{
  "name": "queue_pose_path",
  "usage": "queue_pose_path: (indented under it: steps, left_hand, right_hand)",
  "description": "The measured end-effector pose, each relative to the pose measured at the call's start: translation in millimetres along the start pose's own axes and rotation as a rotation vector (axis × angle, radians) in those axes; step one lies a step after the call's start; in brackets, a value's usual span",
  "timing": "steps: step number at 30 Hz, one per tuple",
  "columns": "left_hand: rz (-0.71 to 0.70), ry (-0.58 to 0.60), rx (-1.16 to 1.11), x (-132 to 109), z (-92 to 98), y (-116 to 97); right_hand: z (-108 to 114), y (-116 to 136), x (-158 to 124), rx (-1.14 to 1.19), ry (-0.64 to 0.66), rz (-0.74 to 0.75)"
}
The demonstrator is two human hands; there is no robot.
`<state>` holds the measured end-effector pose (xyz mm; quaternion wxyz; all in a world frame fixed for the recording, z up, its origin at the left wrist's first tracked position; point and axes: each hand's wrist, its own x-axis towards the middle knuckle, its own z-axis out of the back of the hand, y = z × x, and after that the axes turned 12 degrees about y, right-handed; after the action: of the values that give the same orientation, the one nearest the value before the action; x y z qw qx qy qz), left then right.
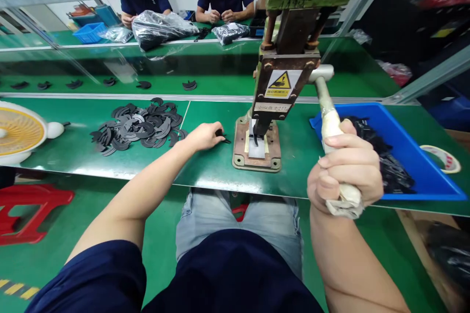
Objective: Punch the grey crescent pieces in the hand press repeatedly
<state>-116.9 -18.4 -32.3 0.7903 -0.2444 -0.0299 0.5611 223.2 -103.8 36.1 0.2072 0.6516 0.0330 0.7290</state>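
My right hand (347, 168) is wrapped around the tape-covered lever (326, 102) of a hand press (282, 66). My left hand (205, 137) is closed on a small black curved piece (224, 139), just left of the press base (240, 149). Under the press head, a dark curved part (256, 140) shows over a light metal plate (256, 150); whether it is loose or part of the tooling I cannot tell. To the left of that hand lies a pile of black and grey crescent-shaped pieces (147, 127).
Right of the press stands a blue bin (433, 181) with black parts inside, beside a tape roll (442, 159). A fan (20, 132) is at the left. Small stacks of crescents (189, 85) line the far strip. Two co-workers (225, 2) sit opposite, near plastic bags (161, 29).
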Motion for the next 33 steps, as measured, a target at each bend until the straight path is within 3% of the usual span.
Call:
queue_pose_path:
  steps: [5, 7, 11, 16, 21, 33]
  left_hand:
    - [0.039, -0.145, -0.477, 5, -39.9, -21]
    - [0.046, -0.115, -0.522, 5, -44.8, -19]
    - [0.039, -0.053, -0.531, 1, -32.1, -24]
    - [-0.037, 0.044, -0.784, 9, -15.2, -50]
    - [-0.063, 0.058, -0.903, 27, -23.4, -67]
    - [-0.003, 0.137, -0.930, 38, -23.2, -67]
  right_hand:
    - [2, -1, -1, -0.005, 0.024, 0.013]
    - [2, -2, -1, -0.010, 0.016, 0.021]
    - [2, -3, -2, -0.015, 0.025, 0.013]
    - [2, -2, -2, -0.028, 0.023, 0.009]
    - [3, -2, -1, -0.044, 0.022, 0.002]
    - [0, -1, -3, -0.040, -0.019, -0.008]
